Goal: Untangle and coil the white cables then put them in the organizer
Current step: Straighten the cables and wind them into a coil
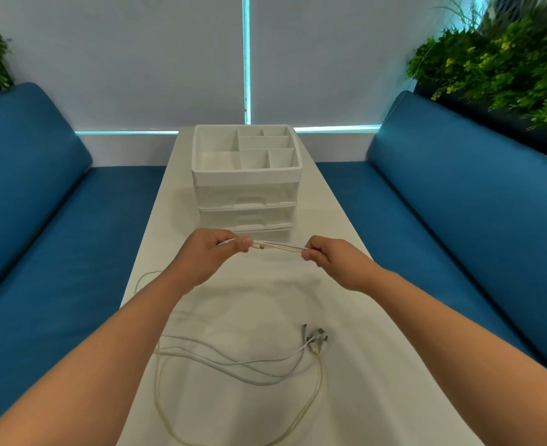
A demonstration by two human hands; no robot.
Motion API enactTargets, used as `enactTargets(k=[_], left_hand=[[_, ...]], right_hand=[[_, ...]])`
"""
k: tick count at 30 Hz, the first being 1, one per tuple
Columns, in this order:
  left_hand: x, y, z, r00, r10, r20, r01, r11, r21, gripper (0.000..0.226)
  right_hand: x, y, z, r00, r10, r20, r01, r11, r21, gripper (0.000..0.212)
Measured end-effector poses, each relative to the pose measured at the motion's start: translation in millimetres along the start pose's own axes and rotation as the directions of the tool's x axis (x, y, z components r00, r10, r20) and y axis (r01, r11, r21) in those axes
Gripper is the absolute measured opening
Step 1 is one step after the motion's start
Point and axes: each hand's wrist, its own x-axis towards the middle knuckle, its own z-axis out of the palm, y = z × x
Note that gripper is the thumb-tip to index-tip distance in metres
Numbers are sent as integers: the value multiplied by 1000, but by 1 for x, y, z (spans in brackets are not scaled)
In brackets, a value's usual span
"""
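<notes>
two hands, my left hand (206,252) and right hand (325,254), pinch one folded cable (278,246); loose cables (243,365) remain on the table, organizer (248,175) unfilled

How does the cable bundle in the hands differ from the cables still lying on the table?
The held cable bundle is folded into short, straight parallel strands; the loose cables sprawl in wide, crossing loops. The bundle is lifted in front of the organizer, pinched between the left hand and right hand; the loose cables rest untouched on the table, nearer the camera. Both are white with visible connector ends.
</notes>
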Motion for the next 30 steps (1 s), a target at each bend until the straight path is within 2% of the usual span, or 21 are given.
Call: enactTargets(k=[3,6,8,10,13,15,19,23,27,30], left_hand=[[0,-7,3,1000,-2,17,2,1000,-2,23],[1,-10,9,999,-43,-19,43,998,-40,22],[2,-10,11,997,-60,-45,57,997,-56,18],[4,-10,10,996,-65,-68,62,997,-45,17],[6,-9,10,996,-63,-62,61,997,-37,18],[6,-9,11,996,-57,-62,55,998,-37,20],[8,-9,12,996,-51,-78,47,998,-43,24],[10,-7,10,995,-44,-95,39,998,-47,26],[10,-3,9,992,-32,-120,27,998,-49,27],[10,1,6,988,-25,-151,14,997,-72,26]], right_hand=[[-4,6,1,983,101,-155,-132,970,-206,50],[-4,9,7,952,173,-251,-234,943,-237,64],[-5,17,8,959,197,-204,-224,967,-120,62],[-9,27,7,989,137,-56,-137,991,5,47],[-15,38,7,993,56,106,-58,998,17,30],[-15,39,6,992,70,109,-71,997,6,30],[-15,44,-2,988,155,25,-155,988,-23,32],[-16,44,-3,979,200,-28,-192,965,180,39],[-14,43,0,984,172,-37,-166,977,134,41],[-12,44,4,990,141,16,-142,979,146,33]])
